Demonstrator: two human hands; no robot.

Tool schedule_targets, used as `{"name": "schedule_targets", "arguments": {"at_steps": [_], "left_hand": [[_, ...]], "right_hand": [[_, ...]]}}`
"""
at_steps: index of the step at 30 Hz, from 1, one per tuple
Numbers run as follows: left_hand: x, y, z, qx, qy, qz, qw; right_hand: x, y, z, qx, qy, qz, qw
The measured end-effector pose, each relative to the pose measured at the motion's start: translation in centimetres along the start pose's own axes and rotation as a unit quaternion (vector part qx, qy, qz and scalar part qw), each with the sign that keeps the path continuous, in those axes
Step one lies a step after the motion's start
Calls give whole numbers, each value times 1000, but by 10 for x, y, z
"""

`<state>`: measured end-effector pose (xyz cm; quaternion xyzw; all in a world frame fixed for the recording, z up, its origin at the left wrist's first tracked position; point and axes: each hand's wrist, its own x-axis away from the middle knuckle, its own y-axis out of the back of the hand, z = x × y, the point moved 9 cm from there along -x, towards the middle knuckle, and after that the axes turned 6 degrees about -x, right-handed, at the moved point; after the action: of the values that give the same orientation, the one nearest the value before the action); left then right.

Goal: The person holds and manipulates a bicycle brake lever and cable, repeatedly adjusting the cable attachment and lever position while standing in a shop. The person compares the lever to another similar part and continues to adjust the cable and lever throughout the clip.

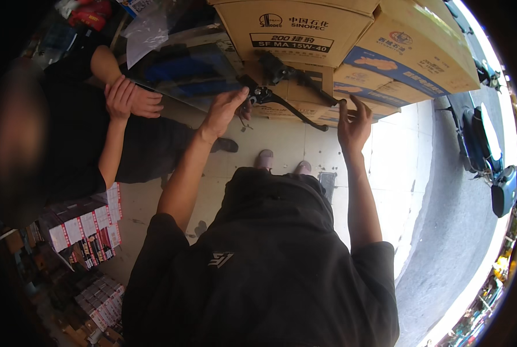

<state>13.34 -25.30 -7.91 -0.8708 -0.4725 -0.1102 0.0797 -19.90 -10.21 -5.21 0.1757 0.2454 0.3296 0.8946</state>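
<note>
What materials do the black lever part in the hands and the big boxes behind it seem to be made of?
Black lever assembly: probably metal with a dark, slightly glossy finish; the thin curved arm and small highlights near the clamp suggest this, though plastic parts cannot be ruled out. The left hand holds its clamp end; the right hand touches a lever tip.
Boxes: brown corrugated cardboard, matte, with folded flaps.

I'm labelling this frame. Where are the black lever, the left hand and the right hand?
black lever (290,107), head view, middle of its arm.
left hand (222,113), head view, back.
right hand (354,124), head view, palm.
</note>
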Motion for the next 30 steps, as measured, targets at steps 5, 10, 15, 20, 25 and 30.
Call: {"name": "schedule_targets", "arguments": {"at_steps": [5, 10, 15, 20, 25, 30], "left_hand": [[-3, -7, -4, -1, -16, 7, 1000], [-4, -16, -2, -79, -46, 27, 995], [4, -18, 7, -81, -25, 29, 996], [10, -19, 10, -69, -34, 36, 996], [13, -21, 23, -43, -56, 39, 997], [24, -24, 5, -100, -73, 24, 992]], "right_hand": [[31, -13, -20, -86, -150, 133, 976], [77, -49, 7, -266, -239, 292, 887], [82, -49, 15, -187, -239, 335, 892], [78, -51, 31, -110, -136, 351, 920], [83, -73, 32, -40, -68, 393, 916], [83, -69, 35, -80, -54, 380, 920]]}}
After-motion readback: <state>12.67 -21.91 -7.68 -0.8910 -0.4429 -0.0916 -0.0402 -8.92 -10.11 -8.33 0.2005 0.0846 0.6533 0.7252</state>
